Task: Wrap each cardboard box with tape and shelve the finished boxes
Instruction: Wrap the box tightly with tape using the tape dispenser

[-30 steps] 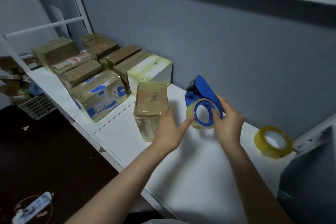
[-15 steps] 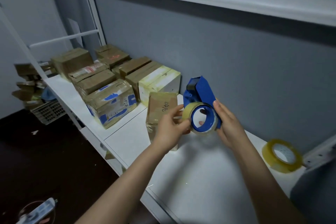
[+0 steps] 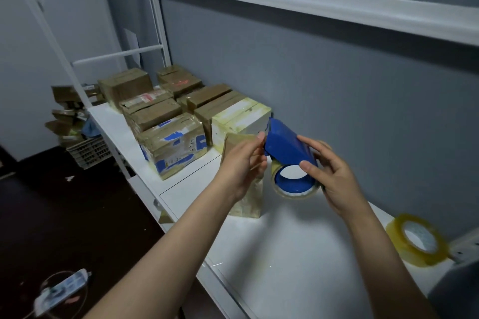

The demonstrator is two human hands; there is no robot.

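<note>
A blue tape dispenser (image 3: 286,147) loaded with a clear tape roll (image 3: 293,190) hangs above the white shelf (image 3: 298,254). My right hand (image 3: 330,179) grips its body from the right, thumb on the blue rim. At the dispenser's front end, my left hand (image 3: 243,163) pinches with fingertips; what exactly it pinches is unclear. A small taped cardboard box (image 3: 246,199) stands upright on the shelf just behind my left hand, partly hidden by it.
Several taped boxes (image 3: 172,147) crowd the shelf's left part, among them a white one (image 3: 239,122). A spare yellowish tape roll (image 3: 417,242) lies at the right. A plastic crate (image 3: 88,151) and a power strip (image 3: 61,290) sit on the dark floor.
The dispenser has tilted so its blue top faces me and the roll points down. My left hand rose from the roll to the dispenser's front end. The view shifted.
</note>
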